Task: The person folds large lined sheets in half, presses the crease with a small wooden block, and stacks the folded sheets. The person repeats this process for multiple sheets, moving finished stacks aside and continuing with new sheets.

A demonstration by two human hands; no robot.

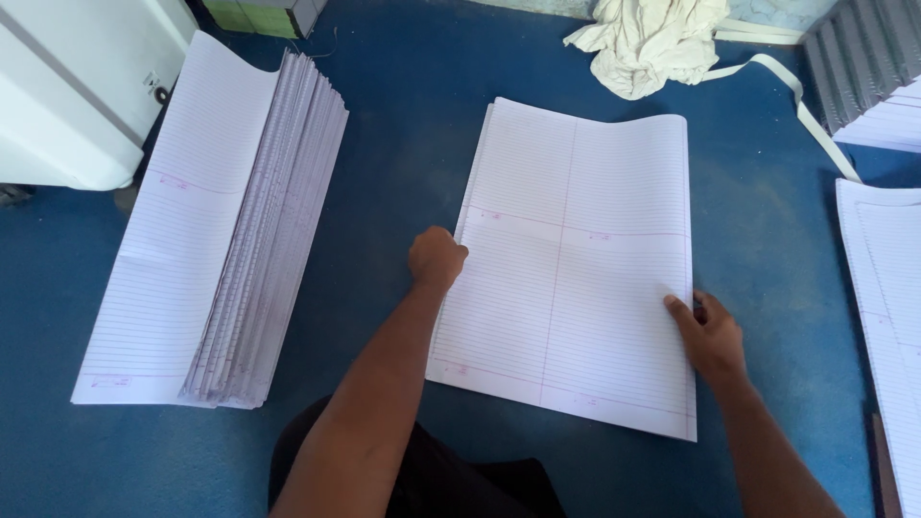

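Observation:
A thin stack of large white ruled sheets (576,259) lies flat on the blue surface (403,173) in front of me. My left hand (436,257) is closed into a fist and rests against the stack's left edge, near the middle. My right hand (712,336) grips the stack's right edge low down, thumb on top of the paper. The top right corner of the sheets curls up slightly.
A tall fanned pile of folded ruled sheets (216,230) lies to the left. More ruled paper (887,297) sits at the right edge. A crumpled white cloth (652,38) with a strap lies at the back, and a white box (77,77) at the far left.

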